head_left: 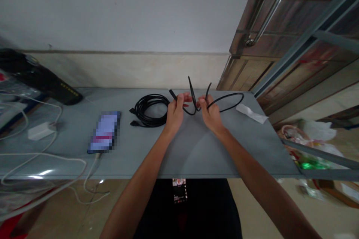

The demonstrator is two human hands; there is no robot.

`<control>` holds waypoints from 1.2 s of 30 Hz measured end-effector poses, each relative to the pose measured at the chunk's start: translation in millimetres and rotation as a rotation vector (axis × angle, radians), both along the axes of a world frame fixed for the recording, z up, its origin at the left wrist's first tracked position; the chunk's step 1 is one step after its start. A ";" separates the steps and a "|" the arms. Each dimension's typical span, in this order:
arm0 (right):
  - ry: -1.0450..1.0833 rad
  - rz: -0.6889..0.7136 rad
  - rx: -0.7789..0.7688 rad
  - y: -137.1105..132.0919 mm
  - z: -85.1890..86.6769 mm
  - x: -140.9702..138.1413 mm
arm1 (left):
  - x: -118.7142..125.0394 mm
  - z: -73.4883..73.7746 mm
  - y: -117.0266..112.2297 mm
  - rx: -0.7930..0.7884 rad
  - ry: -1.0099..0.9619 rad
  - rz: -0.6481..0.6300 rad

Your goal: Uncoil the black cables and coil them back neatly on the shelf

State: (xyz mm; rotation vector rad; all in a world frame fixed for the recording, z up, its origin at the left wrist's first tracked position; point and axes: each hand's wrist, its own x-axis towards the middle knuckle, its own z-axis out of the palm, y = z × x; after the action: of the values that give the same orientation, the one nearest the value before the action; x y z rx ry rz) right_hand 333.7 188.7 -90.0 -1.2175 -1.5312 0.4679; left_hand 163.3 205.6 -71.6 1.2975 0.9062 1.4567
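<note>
Between my two hands a thin black cable (pixel 237 94) is stretched over the grey tabletop, with loops rising above my fingers and one wide loop out to the right. My left hand (pixel 176 111) is closed on the cable near its plug end, which sticks out past the thumb. My right hand (pixel 209 114) pinches the same cable farther along. Just left of my left hand lies a coiled black cable (pixel 151 123), its connectors pointing left. A crumpled strip of white paper (pixel 252 114) rests to the right of the loop.
On the grey table (pixel 196 157), a phone (pixel 104 132) is plugged into a white cable, near a white adapter (pixel 41 130). A black bottle (pixel 42 76) leans at the left. Another phone (pixel 180 190) rests on my lap. Bags (pixel 316 130) stand beyond the right edge.
</note>
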 end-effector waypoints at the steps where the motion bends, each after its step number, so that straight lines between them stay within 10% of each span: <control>1: 0.046 -0.042 0.022 2.5 0.3 2.2 | -3.0 0.4 4.1 -0.049 -0.095 0.019; 14: 0.718 -0.512 0.273 27.0 20.5 53.1 | -55.1 3.1 29.0 -0.389 -0.823 0.114; 36: 0.565 -0.441 0.236 19.9 22.8 44.8 | -50.1 2.1 27.1 -0.379 -0.739 0.057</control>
State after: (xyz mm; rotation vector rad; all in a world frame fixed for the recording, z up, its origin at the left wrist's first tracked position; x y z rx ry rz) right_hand 378.4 208.6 -67.2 -1.0773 -0.7845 0.2904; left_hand 113.2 232.8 -69.5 0.3952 0.6657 1.5465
